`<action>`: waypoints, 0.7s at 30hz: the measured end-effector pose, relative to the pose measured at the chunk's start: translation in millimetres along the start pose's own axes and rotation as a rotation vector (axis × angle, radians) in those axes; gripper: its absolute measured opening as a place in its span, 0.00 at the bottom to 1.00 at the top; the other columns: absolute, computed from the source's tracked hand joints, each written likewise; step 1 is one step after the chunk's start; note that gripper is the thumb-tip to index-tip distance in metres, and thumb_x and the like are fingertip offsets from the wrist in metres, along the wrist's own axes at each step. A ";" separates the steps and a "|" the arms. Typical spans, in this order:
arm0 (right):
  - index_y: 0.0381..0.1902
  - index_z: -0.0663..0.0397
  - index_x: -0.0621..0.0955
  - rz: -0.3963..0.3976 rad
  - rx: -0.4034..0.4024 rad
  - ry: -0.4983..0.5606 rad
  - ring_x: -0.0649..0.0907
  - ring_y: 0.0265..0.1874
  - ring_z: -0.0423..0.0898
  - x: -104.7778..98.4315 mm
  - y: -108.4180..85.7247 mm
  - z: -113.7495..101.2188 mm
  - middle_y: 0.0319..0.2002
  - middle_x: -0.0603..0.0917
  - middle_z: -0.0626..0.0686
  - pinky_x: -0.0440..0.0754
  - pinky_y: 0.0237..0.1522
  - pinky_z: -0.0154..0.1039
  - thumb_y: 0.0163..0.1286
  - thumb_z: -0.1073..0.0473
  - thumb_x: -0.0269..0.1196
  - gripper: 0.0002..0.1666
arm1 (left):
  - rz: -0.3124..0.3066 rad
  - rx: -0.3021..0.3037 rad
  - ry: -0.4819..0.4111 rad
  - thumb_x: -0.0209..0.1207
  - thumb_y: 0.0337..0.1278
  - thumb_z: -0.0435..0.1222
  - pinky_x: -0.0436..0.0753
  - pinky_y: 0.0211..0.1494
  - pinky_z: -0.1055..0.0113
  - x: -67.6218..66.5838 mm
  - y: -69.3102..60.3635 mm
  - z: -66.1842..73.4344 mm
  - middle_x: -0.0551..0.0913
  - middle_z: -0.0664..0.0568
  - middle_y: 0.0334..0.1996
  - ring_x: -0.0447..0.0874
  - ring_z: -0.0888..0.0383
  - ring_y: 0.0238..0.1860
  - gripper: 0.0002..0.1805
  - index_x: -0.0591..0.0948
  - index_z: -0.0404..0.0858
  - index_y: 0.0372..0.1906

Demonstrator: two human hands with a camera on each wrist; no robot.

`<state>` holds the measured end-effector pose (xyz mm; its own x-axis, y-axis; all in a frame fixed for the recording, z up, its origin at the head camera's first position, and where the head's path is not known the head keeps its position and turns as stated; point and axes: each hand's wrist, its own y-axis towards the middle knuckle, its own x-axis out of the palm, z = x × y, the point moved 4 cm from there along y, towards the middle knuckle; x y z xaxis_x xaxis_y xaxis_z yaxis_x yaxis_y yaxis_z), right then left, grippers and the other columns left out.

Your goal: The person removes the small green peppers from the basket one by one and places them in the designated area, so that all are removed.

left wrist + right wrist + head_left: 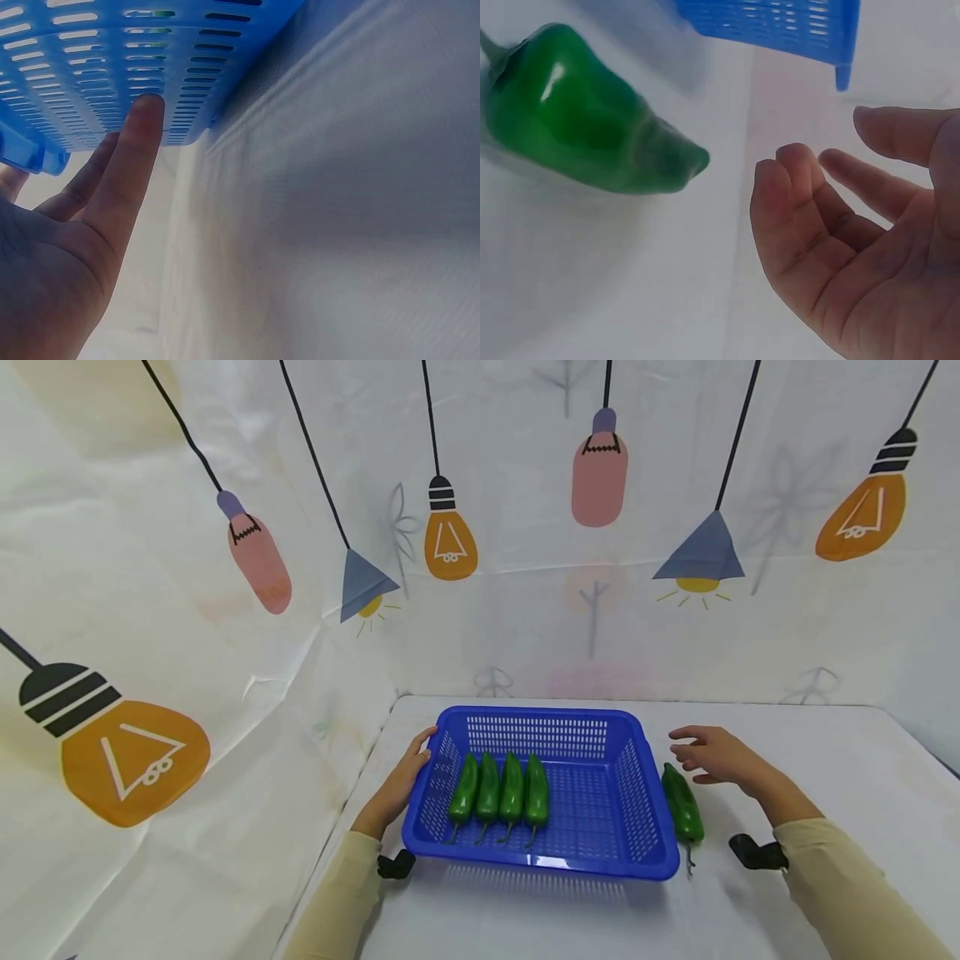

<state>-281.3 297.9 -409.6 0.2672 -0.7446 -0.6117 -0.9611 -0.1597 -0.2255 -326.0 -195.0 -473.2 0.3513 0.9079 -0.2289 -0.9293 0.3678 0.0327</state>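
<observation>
Steadying the basket [495,855] with straight left fingers [135,146], I should softly pinch the right-side pepper [683,806]; my right fingers [774,199] are half-curled, empty.

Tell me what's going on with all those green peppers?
A person's left hand is touching the left side of a blue basket. Four green peppers lie side by side inside it, toward the left. A fifth pepper lies on the white table, just outside the basket on the right. The right hand hovers near that pepper, fingers loosely bent, holding nothing.
</observation>
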 end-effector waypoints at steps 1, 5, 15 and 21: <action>0.70 0.77 0.63 0.001 -0.003 -0.001 0.82 0.49 0.64 -0.2 -0.3 -2.4 0.56 0.76 0.78 0.85 0.45 0.51 0.79 0.56 0.53 0.33 | 0.002 0.001 0.002 0.34 0.83 0.44 0.59 0.71 0.38 -0.1 -0.3 0.5 0.47 0.40 0.80 0.59 0.36 0.71 0.28 0.51 0.47 0.81; 0.70 0.76 0.63 0.003 -0.020 -0.010 0.81 0.50 0.66 -0.5 1.1 -8.2 0.57 0.76 0.78 0.85 0.45 0.51 0.80 0.56 0.53 0.32 | 0.011 -0.005 0.001 0.35 0.83 0.44 0.60 0.70 0.39 0.1 -0.3 0.1 0.48 0.40 0.80 0.60 0.37 0.71 0.28 0.52 0.48 0.81; 0.70 0.76 0.64 0.010 -0.041 -0.010 0.82 0.48 0.64 -1.7 3.8 -18.3 0.55 0.77 0.76 0.85 0.44 0.51 0.80 0.56 0.54 0.32 | 0.026 0.002 -0.007 0.35 0.83 0.44 0.58 0.71 0.38 1.4 2.6 -4.4 0.49 0.41 0.80 0.59 0.37 0.72 0.27 0.53 0.49 0.81; 0.70 0.75 0.64 0.018 -0.065 -0.022 0.83 0.48 0.62 -1.8 4.5 -29.7 0.56 0.77 0.76 0.85 0.44 0.51 0.80 0.55 0.55 0.32 | 0.024 -0.003 -0.007 0.35 0.83 0.44 0.55 0.73 0.38 1.1 0.3 -1.2 0.48 0.41 0.80 0.56 0.37 0.74 0.28 0.53 0.49 0.81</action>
<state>-288.1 279.3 -387.0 0.2508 -0.7333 -0.6320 -0.9680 -0.1889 -0.1650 -326.0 -194.2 -474.6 0.3293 0.9179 -0.2215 -0.9379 0.3451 0.0353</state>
